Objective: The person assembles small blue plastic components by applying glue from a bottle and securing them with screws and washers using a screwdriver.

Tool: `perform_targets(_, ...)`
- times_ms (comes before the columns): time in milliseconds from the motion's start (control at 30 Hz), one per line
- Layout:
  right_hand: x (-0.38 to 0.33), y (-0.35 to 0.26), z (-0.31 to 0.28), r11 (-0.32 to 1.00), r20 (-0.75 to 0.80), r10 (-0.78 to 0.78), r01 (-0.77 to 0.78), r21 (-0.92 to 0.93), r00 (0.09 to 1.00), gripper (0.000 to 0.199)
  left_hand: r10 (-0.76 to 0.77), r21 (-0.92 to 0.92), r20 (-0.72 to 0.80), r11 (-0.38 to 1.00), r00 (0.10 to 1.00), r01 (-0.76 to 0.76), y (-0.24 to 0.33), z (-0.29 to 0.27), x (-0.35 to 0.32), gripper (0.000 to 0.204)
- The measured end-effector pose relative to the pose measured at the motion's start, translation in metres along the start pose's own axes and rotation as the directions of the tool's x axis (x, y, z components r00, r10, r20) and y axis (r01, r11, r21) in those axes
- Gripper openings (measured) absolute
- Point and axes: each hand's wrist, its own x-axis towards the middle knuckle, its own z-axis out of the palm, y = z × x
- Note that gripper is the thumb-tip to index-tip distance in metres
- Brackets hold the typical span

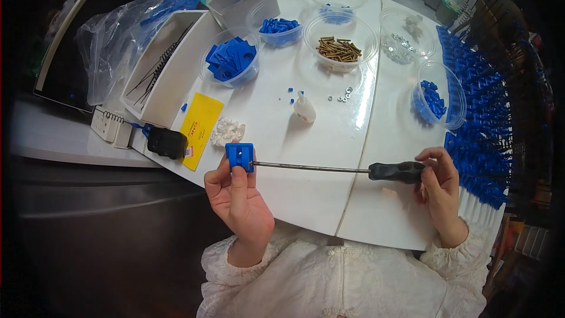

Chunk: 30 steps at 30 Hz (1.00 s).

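Note:
My left hand [246,209] pinches a small square blue plastic part [240,152] between thumb and fingers, above the table's front edge. A long screwdriver [389,172] with a black handle and thin metal shaft lies level across the view. Its tip meets the right side of the blue part, where a small brass-coloured spot shows. At the handle's end, the fingers of my right hand [441,191] are closed round it. Beyond the blue part sits a crumpled white tissue [228,132]. A small translucent squeeze bottle [304,108] stands mid-table, near loose nuts [341,98].
Clear tubs hold brass-coloured screws [338,50], flat blue pieces [231,59], small blue parts [432,100] and metal nuts [400,44]. A white box [165,62] with black rods, a yellow card [201,129] and a black device [166,143] lie left. Blue assemblies [479,112] crowd the right edge.

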Motion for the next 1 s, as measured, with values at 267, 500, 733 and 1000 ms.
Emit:
perform_targets(267,0.003,0.004,0.005,0.981,-0.056,-0.196,0.195,-0.027,0.979,0.037,-0.042,-0.021,-0.061,0.999,0.997,0.041,0.003,0.005,0.001,0.011)
perform_targets(500,0.007,0.006,-0.001,0.971,-0.013,-0.233,0.231,-0.066,0.973,0.026,-0.019,-0.034,-0.013,0.999,1.000,0.019,0.000,0.001,0.001,0.012)
perform_targets(733,-0.001,0.008,-0.004,0.995,-0.022,-0.097,0.098,0.012,0.995,0.033,-0.018,-0.015,-0.025,1.000,1.000,0.017,0.000,0.003,0.002,0.014)
perform_targets(1000,0.002,0.007,-0.010,0.976,0.063,-0.215,0.217,-0.032,0.975,0.032,-0.018,-0.032,-0.026,0.999,0.999,0.017,0.003,0.003,0.001,0.013)
